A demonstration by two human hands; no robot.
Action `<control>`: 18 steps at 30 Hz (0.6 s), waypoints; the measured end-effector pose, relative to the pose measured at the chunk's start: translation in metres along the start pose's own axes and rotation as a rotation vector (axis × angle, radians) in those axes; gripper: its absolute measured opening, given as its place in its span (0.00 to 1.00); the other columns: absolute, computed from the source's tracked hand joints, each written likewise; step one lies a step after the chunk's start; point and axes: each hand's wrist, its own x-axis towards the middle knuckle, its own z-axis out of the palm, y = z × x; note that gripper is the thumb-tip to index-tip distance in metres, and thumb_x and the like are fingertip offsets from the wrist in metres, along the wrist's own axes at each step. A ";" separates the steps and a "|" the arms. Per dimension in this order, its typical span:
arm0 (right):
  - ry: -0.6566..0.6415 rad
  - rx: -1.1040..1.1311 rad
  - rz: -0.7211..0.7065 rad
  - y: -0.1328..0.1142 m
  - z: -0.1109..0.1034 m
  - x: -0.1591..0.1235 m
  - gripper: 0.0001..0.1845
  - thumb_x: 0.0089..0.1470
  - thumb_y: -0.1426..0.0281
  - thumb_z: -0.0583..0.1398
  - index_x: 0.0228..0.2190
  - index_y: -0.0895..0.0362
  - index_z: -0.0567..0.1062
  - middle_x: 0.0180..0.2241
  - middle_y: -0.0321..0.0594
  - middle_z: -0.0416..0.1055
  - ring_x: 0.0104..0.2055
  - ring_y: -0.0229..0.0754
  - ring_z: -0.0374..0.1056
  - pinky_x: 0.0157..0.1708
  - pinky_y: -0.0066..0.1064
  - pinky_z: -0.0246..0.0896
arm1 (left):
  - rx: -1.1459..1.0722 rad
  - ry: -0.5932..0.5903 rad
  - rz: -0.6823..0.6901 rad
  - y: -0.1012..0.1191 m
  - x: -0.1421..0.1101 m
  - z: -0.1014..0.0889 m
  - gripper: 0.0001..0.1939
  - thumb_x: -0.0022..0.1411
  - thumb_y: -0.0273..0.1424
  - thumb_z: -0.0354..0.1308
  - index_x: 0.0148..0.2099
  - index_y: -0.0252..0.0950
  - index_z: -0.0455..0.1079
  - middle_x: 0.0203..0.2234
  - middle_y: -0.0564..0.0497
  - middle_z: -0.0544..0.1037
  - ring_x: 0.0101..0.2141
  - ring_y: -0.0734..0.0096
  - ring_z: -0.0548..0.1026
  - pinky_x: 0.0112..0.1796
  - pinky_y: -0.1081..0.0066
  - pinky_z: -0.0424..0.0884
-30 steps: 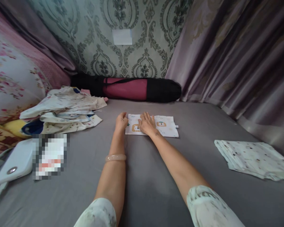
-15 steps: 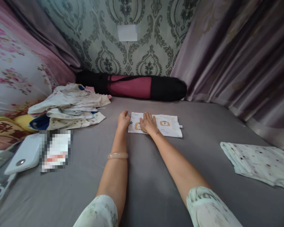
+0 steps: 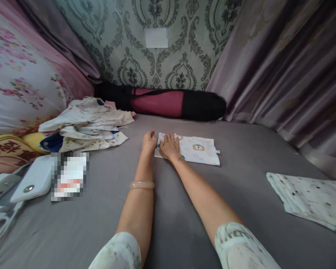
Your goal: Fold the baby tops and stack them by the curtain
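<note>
While the right hand (image 3: 169, 148), spread flat, seemingly smooths the printed cloth (image 3: 207, 153) on the grey sheet (image 3: 109, 186), the left hand (image 3: 149, 142) curls at its left edge, grip unclear, where steadiness matters next.

So we can't properly read any wording here, folks. The cushion (image 3: 0, 144) at far left has big dark red Chinese characters, but they're too blurry for us to be sure. The tag (image 3: 218, 152) on the cloth (image 3: 205, 154) is tiny, the white block (image 3: 41, 171)'s round display (image 3: 30, 188) is a smudge, and the card (image 3: 72, 175) is pixelated.
</note>
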 end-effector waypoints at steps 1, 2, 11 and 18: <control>-0.006 -0.001 0.004 -0.002 -0.002 0.001 0.30 0.65 0.64 0.42 0.62 0.67 0.59 0.65 0.53 0.51 0.68 0.51 0.41 0.64 0.49 0.29 | -0.003 0.008 0.004 0.000 0.000 0.001 0.21 0.63 0.24 0.44 0.54 0.28 0.71 0.49 0.37 0.76 0.52 0.61 0.73 0.53 0.65 0.66; -0.003 -0.003 -0.004 -0.004 -0.003 0.001 0.30 0.65 0.65 0.42 0.62 0.67 0.58 0.66 0.53 0.50 0.68 0.51 0.40 0.64 0.49 0.29 | -0.008 0.017 0.010 -0.001 0.001 0.001 0.21 0.63 0.24 0.44 0.53 0.28 0.71 0.49 0.36 0.76 0.51 0.61 0.73 0.53 0.65 0.66; -0.016 0.024 -0.128 -0.021 0.005 -0.010 0.32 0.62 0.66 0.46 0.63 0.69 0.54 0.66 0.52 0.48 0.68 0.50 0.42 0.64 0.45 0.32 | -0.047 0.077 0.030 -0.003 0.001 0.000 0.20 0.63 0.26 0.45 0.53 0.29 0.71 0.48 0.37 0.77 0.50 0.61 0.74 0.52 0.64 0.66; -0.016 0.200 -0.064 -0.005 -0.016 -0.003 0.31 0.65 0.65 0.40 0.65 0.65 0.51 0.68 0.49 0.43 0.69 0.46 0.39 0.65 0.42 0.35 | -0.011 0.052 0.086 0.006 -0.002 0.003 0.20 0.63 0.26 0.45 0.53 0.29 0.71 0.48 0.38 0.77 0.50 0.61 0.74 0.51 0.65 0.67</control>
